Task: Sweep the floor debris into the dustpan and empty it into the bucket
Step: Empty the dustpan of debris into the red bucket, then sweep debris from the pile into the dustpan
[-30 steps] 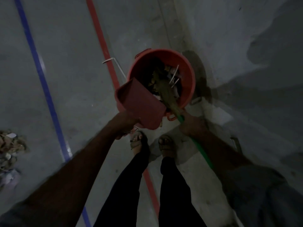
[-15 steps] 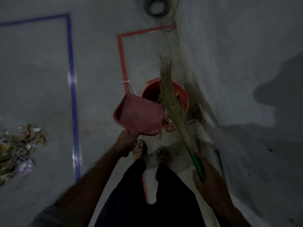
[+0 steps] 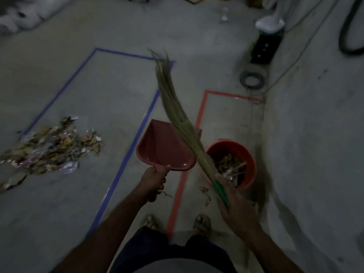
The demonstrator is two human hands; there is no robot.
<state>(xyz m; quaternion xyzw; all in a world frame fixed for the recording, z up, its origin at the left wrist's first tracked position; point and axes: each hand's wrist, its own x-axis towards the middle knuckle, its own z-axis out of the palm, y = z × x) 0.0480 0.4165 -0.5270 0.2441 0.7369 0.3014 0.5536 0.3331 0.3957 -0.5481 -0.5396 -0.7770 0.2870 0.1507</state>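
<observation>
My left hand [image 3: 153, 181] grips the handle of a red dustpan [image 3: 163, 148], held level above the floor with its tray bare. My right hand [image 3: 234, 201] holds the green handle of a straw broom [image 3: 177, 115], whose bristles point up and away over the dustpan. A red bucket [image 3: 249, 154] with debris inside stands on the floor just right of the dustpan, by the wall. A pile of paper and leaf debris [image 3: 51, 146] lies on the floor at the left.
Blue tape [image 3: 126, 162] and red tape [image 3: 181, 186] lines mark the concrete floor. A few scraps [image 3: 204, 192] lie near my sandalled feet [image 3: 201, 223]. A wall [image 3: 315, 134] runs along the right, with a coiled cable [image 3: 252, 79] and a black box [image 3: 266, 46] at its base.
The dustpan has swung off the bucket rim to the left and levelled out. The broom has been lifted out of the bucket and now points up. My view has tilted upward.
</observation>
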